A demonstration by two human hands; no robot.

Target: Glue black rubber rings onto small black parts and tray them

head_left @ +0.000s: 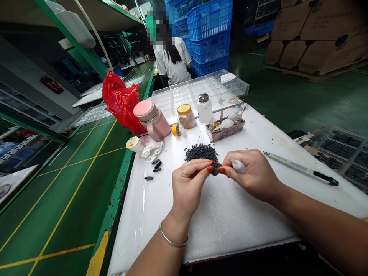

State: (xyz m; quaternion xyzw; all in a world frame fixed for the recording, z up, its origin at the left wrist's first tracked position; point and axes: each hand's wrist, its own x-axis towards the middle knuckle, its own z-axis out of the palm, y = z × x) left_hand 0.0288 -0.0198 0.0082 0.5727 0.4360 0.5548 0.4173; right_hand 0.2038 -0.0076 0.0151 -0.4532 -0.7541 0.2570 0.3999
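Observation:
My left hand (188, 188), with a bangle on its wrist, is closed, thumb and forefinger pinching a small black part (215, 171). Close beside it, my right hand (254, 172) has its fingers wrapped round a small white squeeze bottle (238, 166). The thumb tip of that hand meets the black part's right side. Fingertips hide most of the part, so its exact kind does not show. Just behind both hands lies a heap of tiny black rings (198, 151). Several small black pieces (156, 165) rest on the white tabletop (161, 214) to the left.
Behind the heap stand a pink mug (156, 120), a yellow-lidded jar (186, 117), a pump bottle (204, 109) and a small tool box (225, 130). A pen-like tool (301, 168) lies right. Left runs a green conveyor (71, 184). A person (172, 57) sits ahead near blue crates (209, 46).

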